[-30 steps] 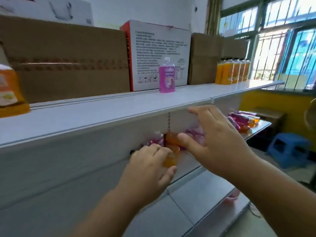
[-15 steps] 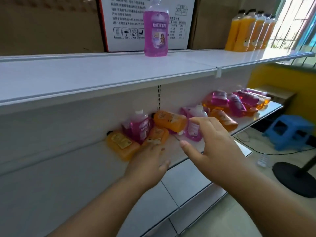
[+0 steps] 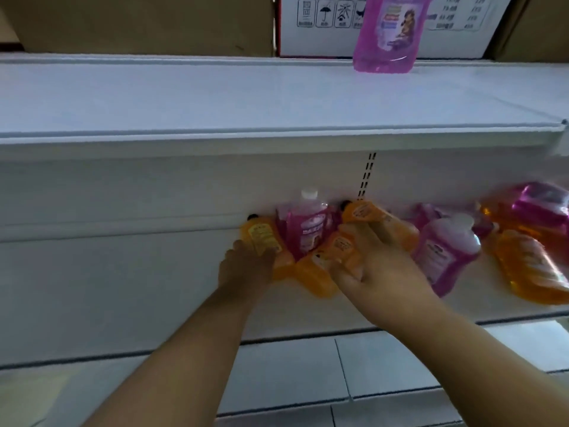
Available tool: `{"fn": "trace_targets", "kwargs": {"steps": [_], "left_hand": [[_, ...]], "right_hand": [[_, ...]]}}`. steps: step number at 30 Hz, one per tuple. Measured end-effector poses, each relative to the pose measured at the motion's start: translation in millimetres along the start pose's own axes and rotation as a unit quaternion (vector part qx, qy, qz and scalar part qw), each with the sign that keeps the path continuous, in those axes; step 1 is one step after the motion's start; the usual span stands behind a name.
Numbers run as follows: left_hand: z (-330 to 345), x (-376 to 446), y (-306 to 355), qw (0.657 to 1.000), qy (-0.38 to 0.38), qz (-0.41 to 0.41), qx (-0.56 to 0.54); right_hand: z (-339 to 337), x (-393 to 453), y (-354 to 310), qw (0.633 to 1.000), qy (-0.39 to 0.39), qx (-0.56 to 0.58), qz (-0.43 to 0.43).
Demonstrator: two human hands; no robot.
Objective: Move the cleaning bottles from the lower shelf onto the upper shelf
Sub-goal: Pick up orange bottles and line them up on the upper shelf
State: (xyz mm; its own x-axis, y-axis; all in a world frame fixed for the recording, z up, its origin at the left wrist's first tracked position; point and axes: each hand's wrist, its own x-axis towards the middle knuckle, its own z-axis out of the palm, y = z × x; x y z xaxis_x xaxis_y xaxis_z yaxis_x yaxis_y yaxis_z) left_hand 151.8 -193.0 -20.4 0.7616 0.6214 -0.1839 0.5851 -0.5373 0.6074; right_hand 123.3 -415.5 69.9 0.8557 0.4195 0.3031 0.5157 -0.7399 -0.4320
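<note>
Several orange and pink cleaning bottles lie in a heap on the lower shelf point(image 3: 123, 288). My left hand point(image 3: 246, 269) rests on the bottom end of the leftmost orange bottle point(image 3: 260, 237); its grip is blurred. My right hand point(image 3: 375, 269) lies with fingers spread over the middle orange bottle point(image 3: 338, 249), fingertips touching another orange bottle point(image 3: 366, 212) behind it. A pink bottle point(image 3: 304, 229) with a white cap stands between the two hands. One pink bottle point(image 3: 385, 35) stands upright on the upper shelf point(image 3: 215, 97).
More bottles lie to the right: a pink one point(image 3: 446, 251), an orange one point(image 3: 529, 266), another pink one point(image 3: 542, 208). Cardboard boxes point(image 3: 138, 23) and a white printed box point(image 3: 323, 26) line the back of the upper shelf. Another shelf point(image 3: 292, 365) sits below.
The view has dropped and moved closer to the lower shelf. Both hands have reached forward from above the shelf front onto the orange bottles.
</note>
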Motion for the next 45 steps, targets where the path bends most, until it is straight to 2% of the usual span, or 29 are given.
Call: {"fn": "trace_targets", "kwargs": {"steps": [3,7,10,12,14,17,18,20,23,25,27,31,34,38,42,45], "left_hand": [[2,14,13,0.991,-0.007,-0.078,-0.105],[0,24,16,0.978,-0.044,-0.119,-0.164],[-13,11,4,0.964,-0.035,-0.149,-0.218],[-18,-4,-7,0.947,-0.037,-0.132,-0.291],[-25,-27,-17,0.916,-0.043,-0.095,-0.388],[-43,-68,-24,0.834,-0.084,-0.040,-0.543],[-50,-80,-25,0.810,-0.115,-0.030,-0.574],[-61,-99,-32,0.791,-0.170,-0.017,-0.587],[-72,-114,-40,0.796,-0.209,0.010,-0.568],[-80,-119,-47,0.805,-0.214,0.021,-0.553],[-89,-120,-54,0.809,-0.216,0.026,-0.547],[-102,-121,-64,0.795,-0.206,0.015,-0.571],[-109,-122,-71,0.784,-0.203,0.011,-0.586],[-112,-123,-75,0.786,-0.213,0.034,-0.580],[-111,-121,-78,0.788,-0.234,0.061,-0.567],[-107,-125,-74,0.785,-0.254,0.071,-0.561]], "right_hand": [[5,10,18,0.999,0.005,0.016,-0.042],[15,19,44,0.997,-0.010,0.027,-0.073],[23,24,56,0.996,-0.051,0.055,-0.040],[30,28,58,0.995,-0.062,0.076,-0.002],[41,32,56,0.994,-0.065,0.089,0.012],[59,36,52,0.995,-0.071,0.055,0.049],[64,36,52,0.994,-0.069,0.024,0.079],[73,40,47,0.990,-0.058,-0.035,0.122],[88,46,34,0.981,-0.065,-0.090,0.157],[104,49,27,0.967,-0.130,-0.170,0.135],[114,50,20,0.964,-0.134,-0.158,0.166],[109,49,21,0.983,-0.057,-0.055,0.168],[112,39,26,0.970,-0.071,0.014,0.232],[116,39,24,0.961,-0.015,0.026,0.274],[108,35,25,0.929,-0.061,0.132,0.340],[109,21,27,0.903,-0.083,0.282,0.313]]}}
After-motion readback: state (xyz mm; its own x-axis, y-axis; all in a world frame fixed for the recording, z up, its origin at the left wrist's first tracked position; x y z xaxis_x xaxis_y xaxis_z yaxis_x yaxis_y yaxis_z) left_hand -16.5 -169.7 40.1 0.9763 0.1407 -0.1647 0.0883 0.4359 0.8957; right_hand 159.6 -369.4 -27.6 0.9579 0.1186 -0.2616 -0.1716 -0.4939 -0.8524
